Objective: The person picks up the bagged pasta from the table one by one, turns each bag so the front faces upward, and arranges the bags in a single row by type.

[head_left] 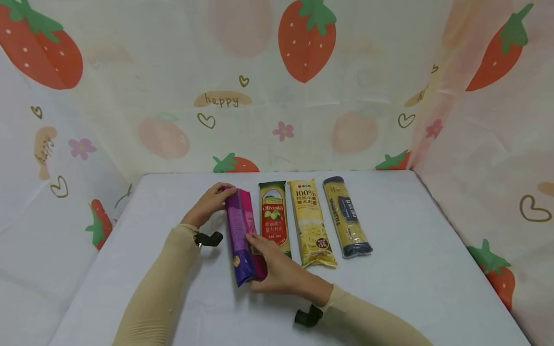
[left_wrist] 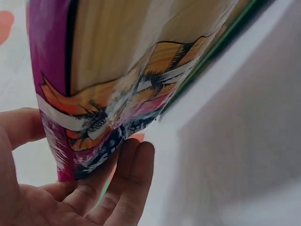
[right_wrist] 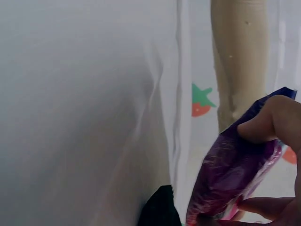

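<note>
A person sits at a white table (head_left: 411,269) with both arms reaching forward. Both hands hold one purple pasta packet (head_left: 242,235). The packet is long and thin. It is tipped up on its long edge, at the left end of a row of packets.

The left hand (head_left: 209,204) holds the far end of the purple pasta packet. In the left wrist view its fingers (left_wrist: 127,183) curl under the end of the packet and its thumb sits on the other side. A clear window in the packet shows pale pasta sticks inside.

The right hand (head_left: 281,274) holds the near end. Its fingers lie along the right side of the packet. In the right wrist view its thumb (right_wrist: 268,120) and fingers pinch the purple wrap between them.

Three more packets lie flat on the table in the row. Just beside the purple one is a green and yellow Olivoila pasta packet (head_left: 274,216). Next is a yellow pasta packet (head_left: 310,221) with "100%" on it. Last is a dark blue spaghetti packet (head_left: 346,216), a bit apart from the yellow one.

Both arms wear tan sleeves (head_left: 160,288). A curtain with big red strawberries (head_left: 307,38) hangs behind the table and on both sides.
</note>
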Action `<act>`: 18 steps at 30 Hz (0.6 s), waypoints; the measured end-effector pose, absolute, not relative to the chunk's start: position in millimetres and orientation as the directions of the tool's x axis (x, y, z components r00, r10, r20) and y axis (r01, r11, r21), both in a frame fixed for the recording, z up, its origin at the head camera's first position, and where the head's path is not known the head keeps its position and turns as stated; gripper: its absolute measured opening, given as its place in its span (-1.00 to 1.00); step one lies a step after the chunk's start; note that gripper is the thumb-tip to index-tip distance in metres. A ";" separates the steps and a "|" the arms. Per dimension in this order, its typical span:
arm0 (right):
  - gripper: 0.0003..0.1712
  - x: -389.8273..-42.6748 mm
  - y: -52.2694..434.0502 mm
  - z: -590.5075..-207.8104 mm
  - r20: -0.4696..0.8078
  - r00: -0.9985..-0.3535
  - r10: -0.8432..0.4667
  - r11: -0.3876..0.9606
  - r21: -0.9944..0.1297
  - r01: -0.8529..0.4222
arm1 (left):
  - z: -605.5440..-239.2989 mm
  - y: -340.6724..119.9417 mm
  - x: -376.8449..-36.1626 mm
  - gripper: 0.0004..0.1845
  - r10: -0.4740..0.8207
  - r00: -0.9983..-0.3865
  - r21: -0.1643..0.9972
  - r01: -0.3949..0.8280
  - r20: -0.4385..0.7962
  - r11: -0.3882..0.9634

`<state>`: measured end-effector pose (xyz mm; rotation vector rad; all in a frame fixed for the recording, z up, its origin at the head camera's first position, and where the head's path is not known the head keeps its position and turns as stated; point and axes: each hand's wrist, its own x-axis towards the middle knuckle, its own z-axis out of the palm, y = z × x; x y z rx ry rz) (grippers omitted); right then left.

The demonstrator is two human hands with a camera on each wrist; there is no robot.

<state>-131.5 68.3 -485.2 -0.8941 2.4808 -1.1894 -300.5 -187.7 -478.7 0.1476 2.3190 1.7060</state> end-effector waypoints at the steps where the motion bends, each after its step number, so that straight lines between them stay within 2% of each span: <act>1: 0.29 -131.9 69.6 -486.2 0.045 -0.782 -0.622 0.466 -0.781 -0.416 | -477.7 -187.4 -300.5 -0.34 0.235 -0.960 0.956 -0.082 -0.151 0.283; 4: 0.28 -131.7 73.3 -487.1 0.065 -0.784 -0.618 0.413 -0.822 -0.393 | -475.7 -186.7 -300.5 -0.34 0.252 -0.952 0.973 -0.124 -0.171 0.193; 9: 0.29 -132.3 76.9 -489.3 0.120 -0.768 -0.629 0.240 -0.910 -0.339 | -475.6 -184.9 -301.4 -0.47 0.271 -0.945 0.983 -0.184 -0.181 0.017; 12: 0.30 -133.3 78.1 -491.7 0.134 -0.759 -0.637 0.165 -0.938 -0.305 | -477.4 -183.7 -301.6 -0.46 0.284 -0.940 0.980 -0.200 -0.188 -0.015; 18: 0.31 -133.5 81.7 -493.6 0.136 -0.770 -0.624 0.103 -0.962 -0.253 | -479.0 -181.9 -300.9 -0.41 0.327 -0.927 0.983 -0.183 -0.184 0.034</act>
